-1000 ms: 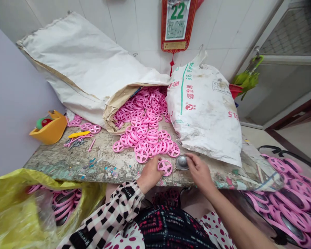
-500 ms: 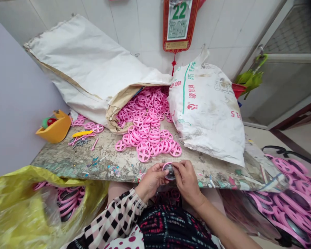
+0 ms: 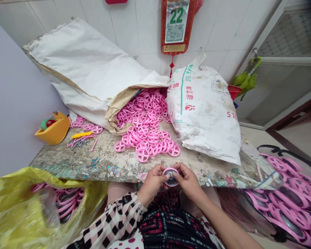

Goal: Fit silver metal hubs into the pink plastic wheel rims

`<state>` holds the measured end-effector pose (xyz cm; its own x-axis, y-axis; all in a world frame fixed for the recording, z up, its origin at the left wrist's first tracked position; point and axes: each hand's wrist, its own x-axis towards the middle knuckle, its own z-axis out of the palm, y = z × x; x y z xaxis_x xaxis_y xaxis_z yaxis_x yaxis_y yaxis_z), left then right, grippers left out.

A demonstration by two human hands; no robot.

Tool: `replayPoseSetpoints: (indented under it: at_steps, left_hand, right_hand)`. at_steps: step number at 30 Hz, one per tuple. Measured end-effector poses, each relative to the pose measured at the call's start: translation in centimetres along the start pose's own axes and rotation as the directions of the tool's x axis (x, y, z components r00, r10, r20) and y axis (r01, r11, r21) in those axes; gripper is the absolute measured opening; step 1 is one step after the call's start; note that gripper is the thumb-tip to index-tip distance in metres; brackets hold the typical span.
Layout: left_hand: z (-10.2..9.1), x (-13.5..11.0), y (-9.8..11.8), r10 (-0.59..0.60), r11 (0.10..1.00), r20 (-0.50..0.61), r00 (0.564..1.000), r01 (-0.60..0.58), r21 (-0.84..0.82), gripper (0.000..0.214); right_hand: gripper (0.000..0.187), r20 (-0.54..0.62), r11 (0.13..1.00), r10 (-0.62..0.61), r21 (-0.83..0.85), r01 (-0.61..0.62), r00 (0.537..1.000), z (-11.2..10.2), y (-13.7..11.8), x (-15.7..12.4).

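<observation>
My left hand [image 3: 152,182] and my right hand [image 3: 188,181] meet at the near edge of the worn table [image 3: 93,162]. Together they pinch a pink plastic wheel with a shiny round metal disc [image 3: 170,177] pressed into its face. Fingers of both hands curl round its rim. Just beyond, a heap of loose pink spoked wheels [image 3: 147,138] spills out of an open white sack [image 3: 88,72] lying on its side.
A second, printed white sack [image 3: 204,110] lies at the right. A yellow scoop [image 3: 54,130] and nails [image 3: 79,142] sit at the far left. A yellow bag [image 3: 36,207] at lower left and a bag [image 3: 287,204] at lower right hold assembled pink wheels. A calendar [image 3: 176,26] hangs on the tiled wall.
A second ago my left hand held a pink wheel and my right a metal disc, apart on the table. Both hands have since come together with the disc set on the wheel.
</observation>
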<state>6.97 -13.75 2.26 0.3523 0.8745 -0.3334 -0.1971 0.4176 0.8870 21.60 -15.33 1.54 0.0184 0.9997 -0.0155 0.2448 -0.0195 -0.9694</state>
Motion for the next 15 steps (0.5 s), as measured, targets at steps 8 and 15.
replayPoseSetpoints:
  at_steps: [8, 15]
  left_hand:
    - [-0.6, -0.6, -0.1, -0.077, 0.982, 0.043, 0.996, 0.068, 0.176, 0.028]
    - [-1.2, -0.7, -1.2, -0.172, 0.941, 0.018, 0.985, 0.159, 0.297, 0.021]
  right_hand:
    - [0.029, 0.254, 0.954, 0.123, 0.235, -0.184, 0.959, -0.6, 0.4, -1.1]
    - [0.030, 0.297, 0.922, 0.212, 0.256, -0.291, 0.931, 0.3, 1.6, -2.8]
